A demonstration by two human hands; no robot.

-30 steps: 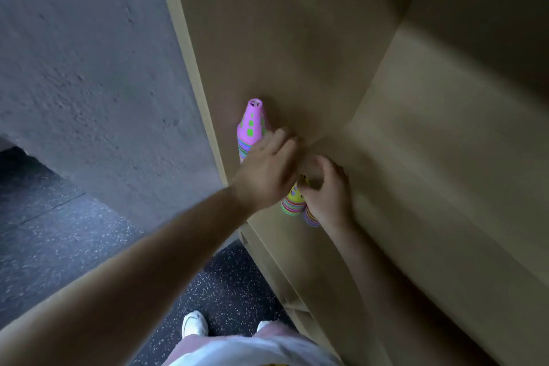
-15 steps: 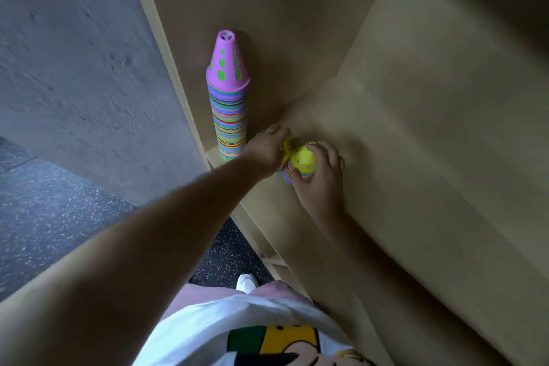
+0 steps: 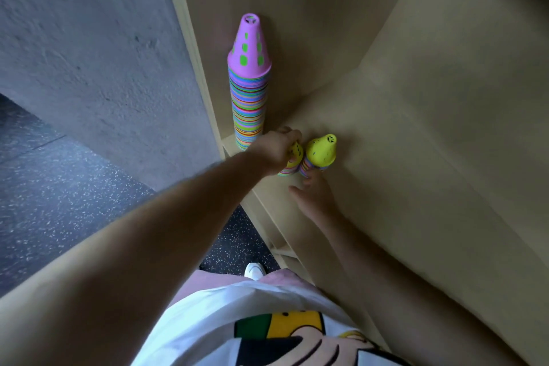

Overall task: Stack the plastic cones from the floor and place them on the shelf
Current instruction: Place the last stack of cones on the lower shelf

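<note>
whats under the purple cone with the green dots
Under the purple cone sits a tall stack of nested cones, only their multicoloured rims showing. It runs down to the shelf board; the left hand, gripping a short yellow-topped stack, hides part of its foot.

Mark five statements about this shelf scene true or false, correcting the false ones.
1. A purple cone with green dots tops the tall stack. True.
2. The tall stack lies on its side. False: it stands upright on the shelf.
3. The left short stack and the right short stack both have yellow tops. True.
4. The left hand grips the tall stack. False: it grips the left short stack.
5. The right hand covers a yellow top. False: its fingers are by the right short stack's base.
</note>
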